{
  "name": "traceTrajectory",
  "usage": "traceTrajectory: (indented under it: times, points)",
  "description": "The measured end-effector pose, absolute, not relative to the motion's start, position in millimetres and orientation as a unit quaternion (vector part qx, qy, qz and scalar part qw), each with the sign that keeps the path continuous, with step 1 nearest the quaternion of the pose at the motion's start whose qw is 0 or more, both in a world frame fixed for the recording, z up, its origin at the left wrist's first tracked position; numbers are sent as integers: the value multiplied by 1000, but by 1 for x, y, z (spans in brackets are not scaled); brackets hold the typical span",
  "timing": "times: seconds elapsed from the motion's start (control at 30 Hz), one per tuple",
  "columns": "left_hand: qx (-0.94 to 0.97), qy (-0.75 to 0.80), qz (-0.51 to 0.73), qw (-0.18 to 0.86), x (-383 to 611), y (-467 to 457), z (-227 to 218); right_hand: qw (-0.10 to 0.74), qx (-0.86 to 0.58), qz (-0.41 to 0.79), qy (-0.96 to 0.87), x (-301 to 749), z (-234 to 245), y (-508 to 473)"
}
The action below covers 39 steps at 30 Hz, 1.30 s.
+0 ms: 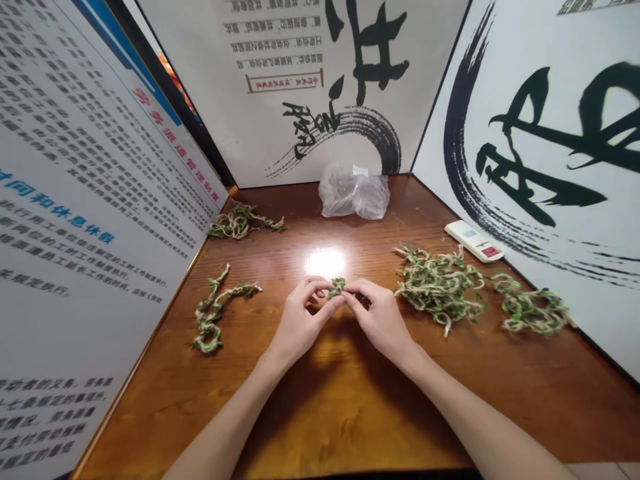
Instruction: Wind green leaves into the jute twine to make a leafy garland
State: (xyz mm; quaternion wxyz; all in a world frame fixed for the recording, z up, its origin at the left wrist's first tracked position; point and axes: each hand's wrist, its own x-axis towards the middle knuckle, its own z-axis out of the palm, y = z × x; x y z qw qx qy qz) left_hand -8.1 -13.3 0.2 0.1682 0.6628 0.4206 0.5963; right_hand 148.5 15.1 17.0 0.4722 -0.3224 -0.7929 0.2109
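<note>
A small bundle of leafy twine [337, 287], green leaves on tan cord, is pinched between my two hands above the middle of the table. My left hand [306, 312] grips it from the left with thumb and fingers. From the right, the thumb and index finger of my right hand [379, 315] close on the same bundle. Part of it is hidden behind the fingertips. On the table to the left of my hands lies a loose length of leafy twine [209, 320], bent into a curve. A large tangled heap of leafy twine [440, 283] is to their right.
A smaller twine pile [533, 307] sits at far right, another twine bunch [243, 221] at back left. A crumpled clear plastic bag [354, 193] and a white remote-like device [474, 241] rest near the back. Printed panels [320, 133] enclose the wooden table [320, 413].
</note>
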Motion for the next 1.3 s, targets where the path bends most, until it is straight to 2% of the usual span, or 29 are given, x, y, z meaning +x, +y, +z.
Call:
traceTrajectory:
  times: [0.1,0.27,0.37,0.5,0.63,0.83,1.1,1.3]
  points:
    - [669,407,607,134,-9,-11,-1,481,-359,206,-773,147,17,14]
    - [725,362,573,121,-9,-13,-1,499,-395,290,-715,147,17,16]
    - [720,390,554,150,-6,-14,-1,494,-387,282,-726,148,19,17]
    - [688,352,611,173,-6,-14,-1,497,-394,293,-716,148,19,18]
    - [622,322,664,263,-9,-12,3,501,-377,350,-696,148,17,20]
    - [506,365,697,353,-11,-10,4,482,-364,359,-712,149,21,20]
    - [428,342,723,420,-16,-7,5,474,-366,341,-725,154,25,26]
    - [392,355,736,422,-25,-5,14,463,-378,324,-733,160,29,31]
